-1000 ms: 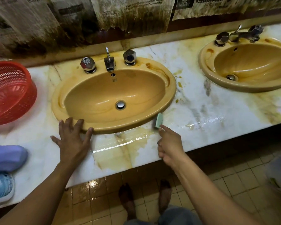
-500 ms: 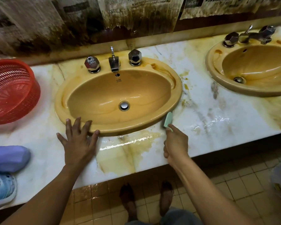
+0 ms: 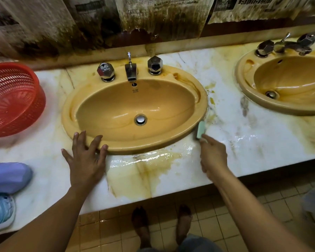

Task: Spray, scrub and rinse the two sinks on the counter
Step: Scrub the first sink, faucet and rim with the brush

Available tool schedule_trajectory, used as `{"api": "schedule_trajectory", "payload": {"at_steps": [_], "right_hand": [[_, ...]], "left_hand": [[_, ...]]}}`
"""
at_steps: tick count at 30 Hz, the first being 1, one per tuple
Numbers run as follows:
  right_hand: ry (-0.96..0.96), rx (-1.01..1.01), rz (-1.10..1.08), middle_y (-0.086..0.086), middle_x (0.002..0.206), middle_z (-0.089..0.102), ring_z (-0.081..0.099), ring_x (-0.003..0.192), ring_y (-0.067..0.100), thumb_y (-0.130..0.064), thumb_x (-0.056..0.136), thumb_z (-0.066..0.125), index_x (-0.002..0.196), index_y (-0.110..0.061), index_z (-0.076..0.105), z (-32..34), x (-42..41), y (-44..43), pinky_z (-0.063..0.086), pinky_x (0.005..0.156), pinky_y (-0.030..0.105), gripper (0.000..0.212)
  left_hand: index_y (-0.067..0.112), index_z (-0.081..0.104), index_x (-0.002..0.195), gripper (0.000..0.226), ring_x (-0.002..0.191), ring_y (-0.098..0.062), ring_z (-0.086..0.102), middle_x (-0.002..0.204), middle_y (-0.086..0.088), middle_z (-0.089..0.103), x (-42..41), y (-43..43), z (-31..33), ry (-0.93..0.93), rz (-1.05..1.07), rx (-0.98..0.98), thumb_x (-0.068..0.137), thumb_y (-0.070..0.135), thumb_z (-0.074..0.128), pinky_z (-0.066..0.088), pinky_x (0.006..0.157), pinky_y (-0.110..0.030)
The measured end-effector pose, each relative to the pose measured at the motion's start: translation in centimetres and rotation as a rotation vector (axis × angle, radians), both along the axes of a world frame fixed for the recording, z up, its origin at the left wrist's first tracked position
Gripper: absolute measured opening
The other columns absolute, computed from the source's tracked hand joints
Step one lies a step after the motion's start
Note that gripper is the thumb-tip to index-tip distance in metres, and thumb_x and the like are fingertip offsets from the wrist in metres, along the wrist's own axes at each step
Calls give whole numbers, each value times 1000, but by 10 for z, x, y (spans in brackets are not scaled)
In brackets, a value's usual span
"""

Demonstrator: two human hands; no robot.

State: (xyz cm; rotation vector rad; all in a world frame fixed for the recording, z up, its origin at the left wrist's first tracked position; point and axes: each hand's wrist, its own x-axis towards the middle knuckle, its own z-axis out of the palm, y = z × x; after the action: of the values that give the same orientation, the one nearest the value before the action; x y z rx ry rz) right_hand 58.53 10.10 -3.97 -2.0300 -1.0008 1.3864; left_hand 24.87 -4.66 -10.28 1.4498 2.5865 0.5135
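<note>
Bracing left hand [image 3: 85,158] on the centre sink [image 3: 67,113] near rim, fingers spread flat (for balance, probably). Pinching a green sponge [image 3: 201,129] in right hand [image 3: 213,157] against the rim's right edge to scrub the seam. Leaving upper-right sink [image 3: 244,88] alone.

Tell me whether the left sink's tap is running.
Off. No stream falls from the spout, and the left sink holds no standing water.

Bare arms [image 3: 59,215], perhaps bare feet [image 3: 140,228], greyish trousers [image 3: 196,243]
</note>
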Motion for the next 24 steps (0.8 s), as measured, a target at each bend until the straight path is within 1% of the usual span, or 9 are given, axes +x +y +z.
{"api": "schedule_trajectory", "payload": {"at_steps": [2,4,5,7,11,16,18,22,24], "right_hand": [[-74,39,120,5,103,68,59,69,24,-32,100,52,124,-43,68,9,6,-14,50,48,28,31],[-279,114,252,7,126,69,66,96,30,-31,99,52,132,-36,68,12,19,6,60,80,39,37],[-377,134,295,9,133,67,65,108,34,-30,98,52,134,-35,67,14,27,24,57,94,43,39],[-518,142,348,14,137,63,60,120,40,-26,98,50,136,-34,65,23,43,57,50,105,46,42],[-596,136,442,16,137,61,56,123,40,-24,96,47,134,-34,66,32,64,95,49,103,45,44],[-706,130,827,11,135,63,58,118,38,-26,99,45,141,-38,60,29,63,49,51,94,45,45],[-714,157,815,11,135,64,58,120,37,-29,102,46,143,-40,58,28,65,49,50,94,45,44],[-651,192,648,13,137,64,56,125,36,-26,99,48,138,-34,65,25,67,104,50,102,42,43],[-561,214,599,10,137,65,58,119,34,-24,98,48,136,-30,67,22,62,129,52,93,35,43]], "left_hand": [[32,55,142,52,159,-20,5,166,-5,21,1,1,1,-13,18,12,102,58,33,2,119,-71],[31,55,142,53,159,-19,5,167,-5,21,1,2,1,-20,33,17,102,57,32,2,118,-71],[31,54,143,53,159,-19,5,167,-4,21,1,2,1,-21,38,15,102,57,32,2,119,-71],[31,54,143,53,159,-17,3,168,-3,20,1,2,1,-23,43,12,103,56,30,3,119,-71],[32,54,142,50,159,-17,6,168,-1,22,2,2,2,-17,56,13,103,53,31,7,118,-71],[33,56,140,47,159,-16,8,166,-1,25,2,3,3,-5,58,16,104,51,33,9,118,-70],[33,58,139,47,158,-17,10,165,-2,27,3,3,4,-12,69,35,103,51,34,10,118,-70],[32,59,139,48,158,-18,11,165,-3,27,5,4,6,-9,86,39,103,52,34,7,118,-70],[32,58,141,49,158,-18,11,166,-3,26,6,4,6,-4,99,41,103,52,34,6,118,-69]]}}
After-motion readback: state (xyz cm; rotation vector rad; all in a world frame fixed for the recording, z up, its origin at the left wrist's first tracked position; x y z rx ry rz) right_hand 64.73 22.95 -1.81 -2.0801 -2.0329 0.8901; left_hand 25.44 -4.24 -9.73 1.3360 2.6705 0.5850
